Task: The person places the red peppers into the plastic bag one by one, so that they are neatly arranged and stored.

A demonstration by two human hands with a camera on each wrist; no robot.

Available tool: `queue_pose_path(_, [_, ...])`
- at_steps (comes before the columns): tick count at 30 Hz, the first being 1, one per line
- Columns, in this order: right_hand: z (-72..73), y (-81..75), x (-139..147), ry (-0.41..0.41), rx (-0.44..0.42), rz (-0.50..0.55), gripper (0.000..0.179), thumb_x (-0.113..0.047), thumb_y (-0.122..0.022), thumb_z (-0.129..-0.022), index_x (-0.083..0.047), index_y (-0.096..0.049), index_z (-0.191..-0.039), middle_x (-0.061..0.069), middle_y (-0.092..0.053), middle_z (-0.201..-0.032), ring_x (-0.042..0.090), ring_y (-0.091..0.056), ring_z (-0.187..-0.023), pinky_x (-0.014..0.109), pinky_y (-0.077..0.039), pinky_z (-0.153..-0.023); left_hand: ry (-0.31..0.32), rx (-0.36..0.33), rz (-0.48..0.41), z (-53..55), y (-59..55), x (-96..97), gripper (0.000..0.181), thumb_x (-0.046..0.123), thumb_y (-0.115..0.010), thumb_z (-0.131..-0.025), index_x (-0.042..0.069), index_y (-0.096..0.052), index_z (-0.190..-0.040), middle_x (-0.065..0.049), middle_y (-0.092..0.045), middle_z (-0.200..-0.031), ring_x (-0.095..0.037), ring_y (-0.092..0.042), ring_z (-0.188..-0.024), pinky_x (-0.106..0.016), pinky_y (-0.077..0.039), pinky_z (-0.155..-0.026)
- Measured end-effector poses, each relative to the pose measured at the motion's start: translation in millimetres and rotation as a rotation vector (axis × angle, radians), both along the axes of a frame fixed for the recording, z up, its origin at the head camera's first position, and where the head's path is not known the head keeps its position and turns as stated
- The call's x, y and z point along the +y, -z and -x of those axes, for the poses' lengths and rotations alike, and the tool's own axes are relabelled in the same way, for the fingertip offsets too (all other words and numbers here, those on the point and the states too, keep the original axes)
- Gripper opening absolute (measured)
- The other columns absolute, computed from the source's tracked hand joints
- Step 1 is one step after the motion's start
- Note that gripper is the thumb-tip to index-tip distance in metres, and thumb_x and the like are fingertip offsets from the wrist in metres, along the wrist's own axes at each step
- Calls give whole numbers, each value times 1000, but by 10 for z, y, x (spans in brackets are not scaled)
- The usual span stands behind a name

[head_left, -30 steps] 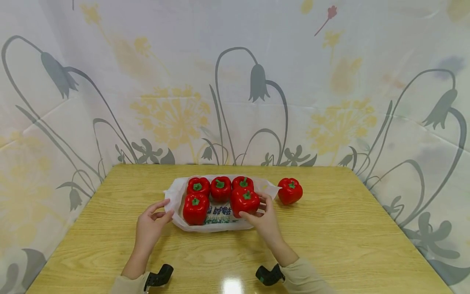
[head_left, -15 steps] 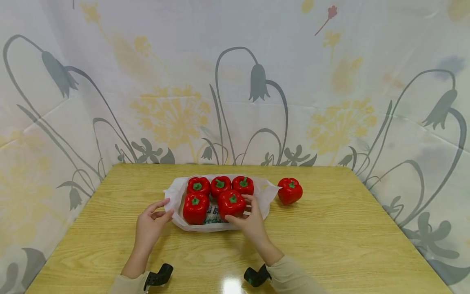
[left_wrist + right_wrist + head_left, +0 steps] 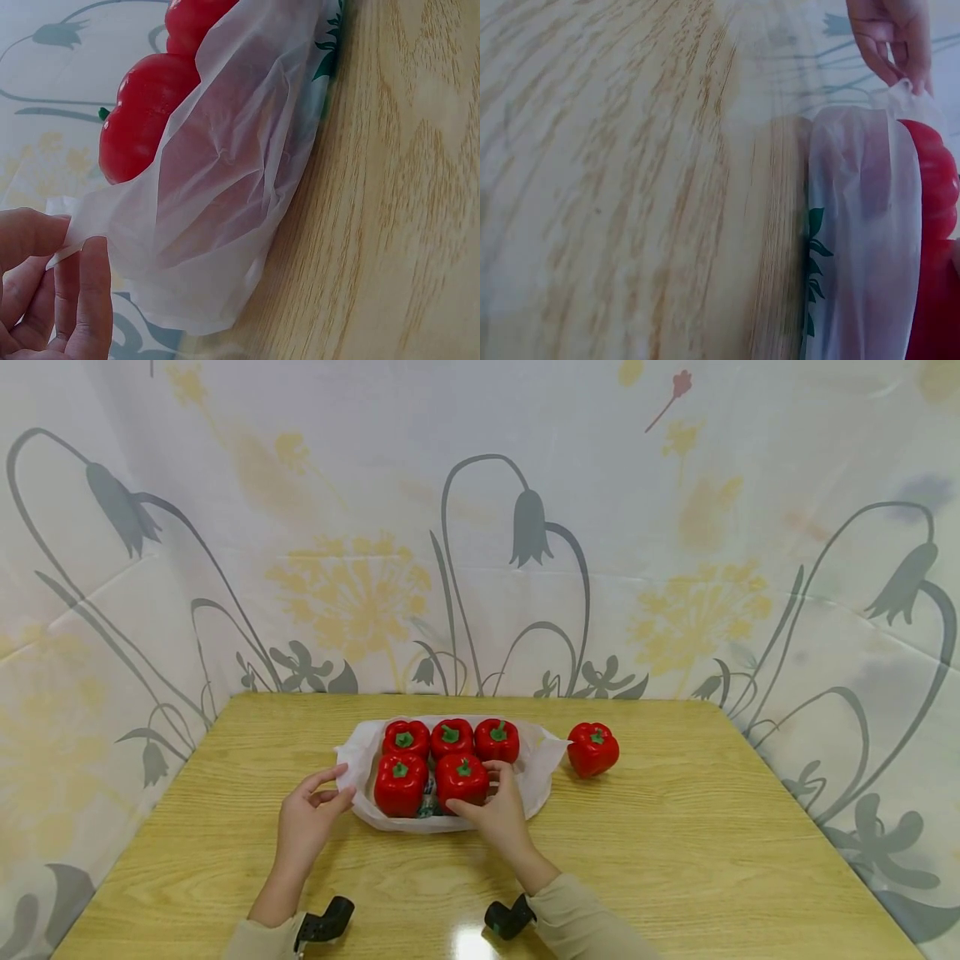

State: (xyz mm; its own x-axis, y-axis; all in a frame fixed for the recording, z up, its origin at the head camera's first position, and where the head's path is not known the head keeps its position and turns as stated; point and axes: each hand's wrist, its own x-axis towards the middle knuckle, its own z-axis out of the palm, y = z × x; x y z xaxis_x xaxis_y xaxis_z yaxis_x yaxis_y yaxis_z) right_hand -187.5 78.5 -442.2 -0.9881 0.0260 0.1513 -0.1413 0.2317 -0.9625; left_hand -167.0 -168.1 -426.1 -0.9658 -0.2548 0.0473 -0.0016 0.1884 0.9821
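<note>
A thin whitish plastic bag [image 3: 536, 777] with green leaf print [image 3: 816, 251] lies spread wide, several red bell peppers resting in it in two rows. At its left corner my left hand [image 3: 309, 810] pinches the bag's edge between thumb and fingers, as the left wrist view shows. My right hand [image 3: 501, 817] grips a bell pepper [image 3: 459, 779] from its right side, in the front row beside the front-left bell pepper [image 3: 400, 785]. In the right wrist view only a sliver of that hand shows at the right edge.
One more bell pepper [image 3: 592, 750] sits on the wooden table [image 3: 697, 827], just right of the bag's right corner. Three peppers make up the back row, including the middle one [image 3: 452, 739]. A flower-printed cloth [image 3: 480, 593] hangs behind the table.
My right hand has moved left with the bell pepper, bringing it from the bag's right side to near the front-left pepper and slightly lower. The left hand has stayed at the bag's edge.
</note>
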Motion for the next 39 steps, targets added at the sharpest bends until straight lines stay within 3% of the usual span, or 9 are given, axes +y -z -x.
queue_pose_path(5, [10,10,-28,16,4,-13,69,-18,-85,-67,-2,-41,-117,12,-47,-107,24,-48,-91,34,-46,-75,2,2,0,5,2,2,38,6,-68,-85,1,-59,-121,-12,-53,-122,0,-58,-77,-20,-52,-66])
queue_pose_path(10, [-5,17,-24,-43,-1,-18,64,-15,-83,-71,0,-41,-117,14,-47,-104,26,-53,-87,37,-50,-77,-1,12,-3,10,8,4,38,6,-68,-85,0,-60,-121,-13,-54,-122,0,-58,-76,-19,-51,-66])
queue_pose_path(15, [-11,36,-15,-81,-4,-33,56,-10,-77,-76,2,-41,-117,15,-49,-105,29,-54,-93,40,-50,-81,-7,15,8,12,15,3,37,6,-68,-84,0,-60,-120,-13,-55,-121,0,-58,-75,-20,-52,-65])
queue_pose_path(39, [-96,-109,156,-69,23,67,53,-4,-75,-77,5,-43,-118,24,-48,-114,38,-50,-101,47,-47,-85,3,-6,30,14,22,-15,37,6,-67,-86,1,-59,-122,-10,-52,-125,2,-58,-77,-24,-53,-69])
